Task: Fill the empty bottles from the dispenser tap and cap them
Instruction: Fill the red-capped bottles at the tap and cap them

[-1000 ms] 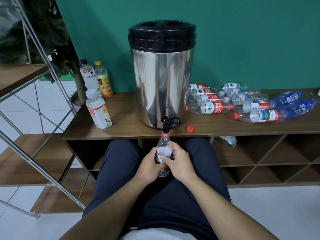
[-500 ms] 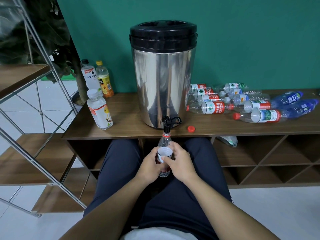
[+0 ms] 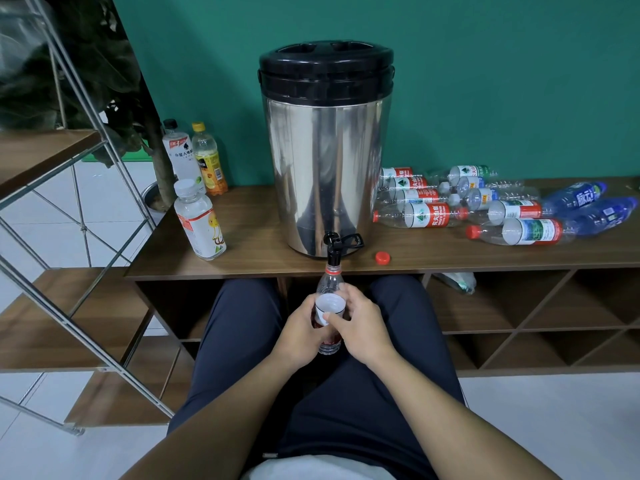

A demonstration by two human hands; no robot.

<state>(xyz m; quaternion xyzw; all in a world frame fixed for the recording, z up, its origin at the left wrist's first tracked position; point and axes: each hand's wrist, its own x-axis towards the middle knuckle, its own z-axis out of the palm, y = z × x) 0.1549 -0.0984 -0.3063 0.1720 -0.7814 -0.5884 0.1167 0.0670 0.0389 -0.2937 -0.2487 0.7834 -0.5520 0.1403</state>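
We see both hands wrapped around one clear bottle [image 3: 330, 299] held upright right under the black tap [image 3: 334, 250] of the steel dispenser [image 3: 325, 161], its uncapped mouth touching the spout. Left hand [image 3: 300, 332] grips the bottle's left side, fingers curled round it; right hand [image 3: 360, 329] grips the right side, thumb across the white label. Dispenser stands on the wooden shelf [image 3: 263, 251]. A loose red cap [image 3: 382, 258] lies just right of the dispenser base. Further right of the dispenser lies a pile of bottles on their sides [image 3: 485, 206]. Left of the dispenser stand three capped bottles: white-cap one [image 3: 200, 223] nearest, black-cap [image 3: 180, 152] and yellow-cap [image 3: 209, 161] behind it.
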